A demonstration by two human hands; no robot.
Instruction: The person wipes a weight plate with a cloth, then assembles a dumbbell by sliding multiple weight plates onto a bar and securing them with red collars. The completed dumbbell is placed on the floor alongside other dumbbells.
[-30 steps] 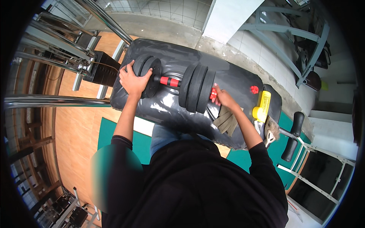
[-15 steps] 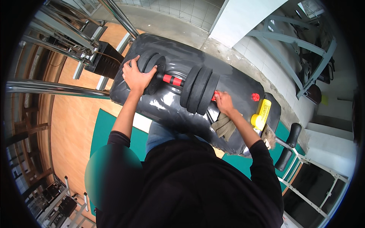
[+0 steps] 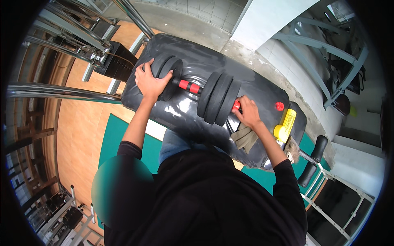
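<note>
A dumbbell with thick black plates (image 3: 219, 98) and a red-and-black grip (image 3: 190, 87) lies across a black padded bench (image 3: 250, 76). My left hand (image 3: 151, 85) is wrapped over the plates at its left end, thumb and fingers spread around their edges. At the right end, my right hand (image 3: 248, 112) pinches a red screw collar (image 3: 236, 105) beside the outer plate; the fingers partly hide it. Further right on the bench rests a second red collar (image 3: 279, 106), apart from the bar. Olive-grey cloth, perhaps gloves (image 3: 245, 139), lies just below my right wrist.
A yellow cylindrical container (image 3: 286, 124) lies at the bench's right end. Black foam rollers on a metal frame (image 3: 314, 160) stand beyond it. Chrome posts (image 3: 61, 92) and a weight stack (image 3: 116, 61) rise at the left. A green mat (image 3: 119, 135) covers part of the floor.
My right hand has changed its grip on the red collar: the fingers now reach over its top, and the wrist has turned. My left hand stays on the left plates.
</note>
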